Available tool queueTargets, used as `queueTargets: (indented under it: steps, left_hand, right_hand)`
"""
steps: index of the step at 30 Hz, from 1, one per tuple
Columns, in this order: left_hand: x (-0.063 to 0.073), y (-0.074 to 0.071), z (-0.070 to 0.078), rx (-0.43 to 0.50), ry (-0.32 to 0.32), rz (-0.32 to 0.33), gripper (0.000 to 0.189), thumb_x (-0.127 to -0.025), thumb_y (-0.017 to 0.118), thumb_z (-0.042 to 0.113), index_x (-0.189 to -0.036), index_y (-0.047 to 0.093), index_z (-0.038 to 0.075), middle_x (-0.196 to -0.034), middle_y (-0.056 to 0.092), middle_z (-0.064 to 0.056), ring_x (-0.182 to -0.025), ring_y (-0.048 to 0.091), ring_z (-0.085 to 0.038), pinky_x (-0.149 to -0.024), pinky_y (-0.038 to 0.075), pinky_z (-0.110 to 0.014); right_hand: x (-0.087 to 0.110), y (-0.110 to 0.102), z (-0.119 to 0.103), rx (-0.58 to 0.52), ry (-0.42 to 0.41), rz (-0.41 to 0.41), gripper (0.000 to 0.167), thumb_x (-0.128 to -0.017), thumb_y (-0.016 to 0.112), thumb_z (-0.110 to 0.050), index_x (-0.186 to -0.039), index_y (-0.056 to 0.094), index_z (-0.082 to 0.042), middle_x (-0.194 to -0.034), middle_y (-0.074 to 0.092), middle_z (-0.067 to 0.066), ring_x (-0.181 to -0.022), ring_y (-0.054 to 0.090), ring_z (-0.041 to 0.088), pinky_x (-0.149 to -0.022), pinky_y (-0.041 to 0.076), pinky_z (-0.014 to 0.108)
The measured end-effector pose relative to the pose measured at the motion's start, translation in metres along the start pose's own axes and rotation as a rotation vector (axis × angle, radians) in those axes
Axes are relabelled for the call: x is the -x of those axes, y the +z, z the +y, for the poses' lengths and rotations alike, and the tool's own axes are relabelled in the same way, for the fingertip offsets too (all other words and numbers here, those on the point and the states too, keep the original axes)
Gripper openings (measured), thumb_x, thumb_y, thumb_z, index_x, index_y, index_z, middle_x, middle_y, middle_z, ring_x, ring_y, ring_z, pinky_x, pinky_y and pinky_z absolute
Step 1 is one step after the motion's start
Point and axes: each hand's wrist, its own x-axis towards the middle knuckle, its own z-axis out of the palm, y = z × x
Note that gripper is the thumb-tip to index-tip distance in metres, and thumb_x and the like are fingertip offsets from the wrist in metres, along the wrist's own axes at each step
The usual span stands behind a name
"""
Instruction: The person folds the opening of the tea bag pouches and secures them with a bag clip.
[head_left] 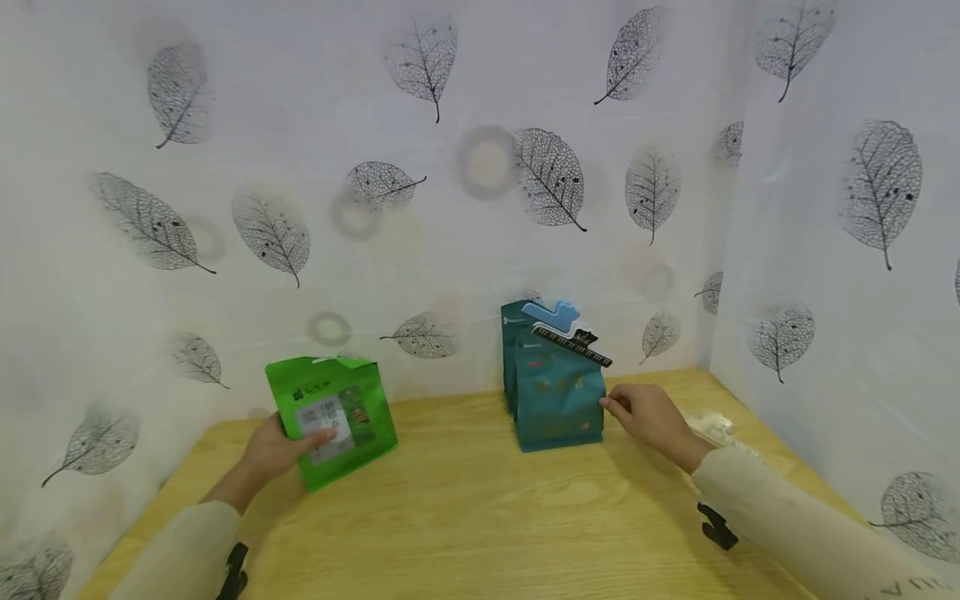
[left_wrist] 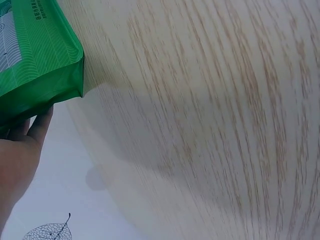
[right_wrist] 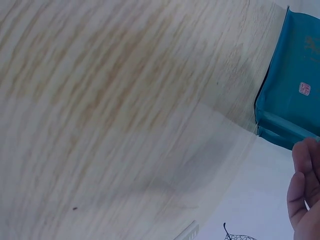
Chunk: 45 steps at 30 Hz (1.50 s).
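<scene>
On the left, my left hand [head_left: 276, 454] grips a green pouch [head_left: 378, 425] around its side, thumb across the front label. The pouch leans, and its top edge looks open. At the lower side edge of the front teal pouch [head_left: 558, 408], my right hand [head_left: 648, 414] pinches with thumb and forefinger. That pouch stands upright with a black piano-key clip [head_left: 572, 346] slanting over its top. A second teal pouch [head_left: 510, 358] stands partly hidden behind it, near a blue clip [head_left: 553, 317]. In the right wrist view, curled fingers [right_wrist: 302, 160] show beside the teal pouch [right_wrist: 287, 100].
A pale, clear-looking clip [head_left: 716, 425] lies on the wooden table [head_left: 457, 517] behind my right wrist, partly covered by it. Leaf-patterned sheeting [head_left: 450, 250] rises behind the table and along its sides.
</scene>
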Motion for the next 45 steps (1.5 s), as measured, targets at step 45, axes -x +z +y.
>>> queueTargets:
  steps: [45]
  left_hand:
    - [0.003,0.04,0.037,0.044,0.044,-0.063,0.069,-0.078,0.082,0.049,-0.128,0.057,0.009,-0.111,0.071,-0.01,-0.099,0.068,-0.024,-0.088,0.056,-0.046]
  right_hand:
    - [0.013,0.036,-0.028,-0.053,-0.153,0.088,0.016,-0.094,0.07,-0.018,-0.079,0.072,-0.013,-0.061,0.052,-0.016,-0.053,0.039,-0.005,-0.051,0.039,0.019]
